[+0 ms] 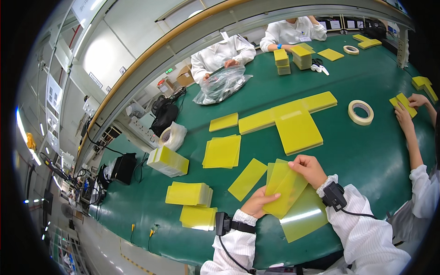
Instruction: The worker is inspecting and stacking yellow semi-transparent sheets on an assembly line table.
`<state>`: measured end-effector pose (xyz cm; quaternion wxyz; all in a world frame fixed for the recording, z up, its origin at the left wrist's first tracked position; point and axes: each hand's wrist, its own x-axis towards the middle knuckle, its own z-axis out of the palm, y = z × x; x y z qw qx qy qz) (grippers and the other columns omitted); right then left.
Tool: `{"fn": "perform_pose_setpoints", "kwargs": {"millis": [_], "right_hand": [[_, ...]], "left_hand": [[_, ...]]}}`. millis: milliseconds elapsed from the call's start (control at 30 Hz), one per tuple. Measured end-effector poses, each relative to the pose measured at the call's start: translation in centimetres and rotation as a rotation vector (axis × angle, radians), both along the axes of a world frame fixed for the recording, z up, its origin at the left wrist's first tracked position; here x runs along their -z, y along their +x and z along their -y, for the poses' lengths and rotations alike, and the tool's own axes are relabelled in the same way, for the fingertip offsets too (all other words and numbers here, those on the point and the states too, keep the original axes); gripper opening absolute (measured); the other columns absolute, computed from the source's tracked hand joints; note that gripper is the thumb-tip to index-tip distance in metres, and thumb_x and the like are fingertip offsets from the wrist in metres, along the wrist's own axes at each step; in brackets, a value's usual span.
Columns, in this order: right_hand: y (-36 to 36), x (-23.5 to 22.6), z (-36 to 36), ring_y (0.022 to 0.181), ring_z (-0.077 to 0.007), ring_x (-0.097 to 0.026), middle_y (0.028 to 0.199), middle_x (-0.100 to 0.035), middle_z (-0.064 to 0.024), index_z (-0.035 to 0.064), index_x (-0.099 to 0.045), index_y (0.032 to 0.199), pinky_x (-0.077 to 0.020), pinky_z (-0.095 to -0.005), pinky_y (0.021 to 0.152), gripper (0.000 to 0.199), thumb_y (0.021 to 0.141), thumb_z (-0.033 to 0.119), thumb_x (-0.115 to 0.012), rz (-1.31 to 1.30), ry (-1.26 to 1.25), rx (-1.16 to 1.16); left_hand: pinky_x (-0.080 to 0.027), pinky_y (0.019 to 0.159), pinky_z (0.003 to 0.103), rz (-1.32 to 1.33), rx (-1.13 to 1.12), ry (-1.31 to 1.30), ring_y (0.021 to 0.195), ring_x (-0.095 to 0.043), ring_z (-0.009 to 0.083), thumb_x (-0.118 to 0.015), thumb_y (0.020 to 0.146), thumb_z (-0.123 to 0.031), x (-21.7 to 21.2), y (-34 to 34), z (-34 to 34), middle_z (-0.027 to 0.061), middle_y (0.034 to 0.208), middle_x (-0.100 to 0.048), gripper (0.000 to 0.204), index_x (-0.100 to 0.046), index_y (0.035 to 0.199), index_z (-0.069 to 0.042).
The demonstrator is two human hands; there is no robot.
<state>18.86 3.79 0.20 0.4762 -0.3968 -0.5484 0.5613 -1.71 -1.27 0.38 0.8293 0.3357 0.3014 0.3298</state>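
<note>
Between my two hands are a few thin translucent yellow sheets (pixel 285 190), fanned slightly apart. My left hand (pixel 260 201) grips their lower left side, thumb on top. At their upper right edge, my right hand (pixel 310 169) pinches them between thumb and fingers. A larger yellow sheet (pixel 305 217) lies on the table below, partly covered by the held ones. Just left of the held sheets rests a single narrow yellow sheet (pixel 246 178). Beyond my hands, a wide stack of yellow sheets (pixel 298 130) lies against a long row of narrower stacks (pixel 261 120).
The green table (pixel 357 156) also bears yellow stacks (pixel 188 193) at left, a tape roll (pixel 360 112), a wrapped roll (pixel 172 136) and scissors (pixel 317 62). Across it, a co-worker handles a clear plastic bag (pixel 223 85). At right, another person's hands hold yellow pieces (pixel 403 104).
</note>
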Motion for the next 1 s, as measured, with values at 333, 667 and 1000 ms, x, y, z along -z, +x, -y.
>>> {"fn": "perform_pose_setpoints", "kwargs": {"millis": [333,667,1000], "right_hand": [[0.1,0.5,-0.4,0.067,-0.0067,-0.049,0.077,-0.056,0.0003,0.0040,-0.055,0.088,-0.0402,-0.0200,0.064,0.020,0.091,0.023,-0.051,-0.277,-0.068,0.018],[-1.0,0.3,0.1,0.076,-0.0077,-0.053,0.087,-0.062,-0.0016,-0.0008,-0.060,0.096,-0.0435,-0.0236,0.068,0.021,0.078,0.010,-0.063,0.109,0.105,-0.184],[-0.6,0.8,-0.2,0.086,-0.0088,-0.055,0.097,-0.062,-0.0031,-0.0023,-0.057,0.106,-0.0397,-0.0224,0.080,0.028,0.089,0.019,-0.053,-0.049,0.042,-0.123]], "left_hand": [[-0.045,0.090,0.036,0.100,-0.228,0.017,0.109,-0.053,0.0226,-0.053,0.087,-0.006,0.5,0.1,-0.5,0.0112,0.121,-0.051,0.043,-0.038,0.127,-0.001],[-0.045,0.087,0.032,0.175,-0.294,0.149,0.107,-0.052,0.0187,-0.059,0.085,-0.010,1.2,0.7,-0.4,0.0070,0.117,-0.052,0.049,-0.038,0.128,-0.006],[-0.046,0.087,0.032,0.308,-0.350,0.055,0.106,-0.054,0.0168,-0.044,0.093,-0.036,1.5,0.5,-0.6,0.0064,0.119,-0.053,0.044,-0.042,0.126,-0.006]]}}
